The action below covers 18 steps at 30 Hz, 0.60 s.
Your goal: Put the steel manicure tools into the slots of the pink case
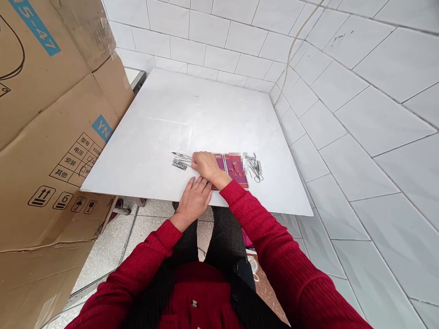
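Observation:
An open flat case (pixel 242 182) with a red-purple lining lies near the table's front edge; a few slim pieces show in its right half. My right hand (pixel 206 165) reaches across the case's left half, its fingers curled by the ends of slim metal tools (pixel 181 156). Whatever those fingers hold is hidden. Just below, my left hand (pixel 195 198) rests at the front edge, fingers stretched toward the case's lower left corner. A dark, patterned metal piece (pixel 179 164) lies beside the slim tools. On the case's right are small scissors (pixel 258 177) among other metal tools.
The white tabletop (pixel 219 109) extends back to a tiled wall (pixel 212 36), with another tiled wall (pixel 370 137) along the right. Large cardboard boxes (pixel 51 119) stand at the left edge. A thin cable (pixel 291 48) hangs in the back right corner.

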Motion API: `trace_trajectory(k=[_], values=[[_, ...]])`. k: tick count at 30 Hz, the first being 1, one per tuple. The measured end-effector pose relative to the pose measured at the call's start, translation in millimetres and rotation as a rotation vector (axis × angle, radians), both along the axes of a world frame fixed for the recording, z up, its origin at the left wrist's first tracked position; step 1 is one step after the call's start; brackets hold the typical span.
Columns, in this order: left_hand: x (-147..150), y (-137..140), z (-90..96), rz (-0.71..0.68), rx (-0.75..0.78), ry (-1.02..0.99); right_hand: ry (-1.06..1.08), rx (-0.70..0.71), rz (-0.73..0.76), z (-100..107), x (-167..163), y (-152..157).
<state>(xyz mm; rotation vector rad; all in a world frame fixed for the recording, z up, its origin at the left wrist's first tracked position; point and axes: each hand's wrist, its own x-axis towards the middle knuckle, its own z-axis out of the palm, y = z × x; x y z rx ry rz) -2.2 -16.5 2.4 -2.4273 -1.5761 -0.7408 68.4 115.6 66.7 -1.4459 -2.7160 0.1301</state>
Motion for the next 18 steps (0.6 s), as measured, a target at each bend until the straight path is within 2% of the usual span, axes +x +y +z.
trace_trajectory(k=[6,11,18], values=[[0,-1,0.4,0.008,0.002,0.015,0.179,-0.138,-0.052,-3,5,0],[0,0,-0.4,0.008,0.002,0.010,0.519,-0.284,-0.051,-17,13,4],[0,0,-0.6,0.004,0.020,0.006,1.035,-0.611,-0.007,-33,22,12]])
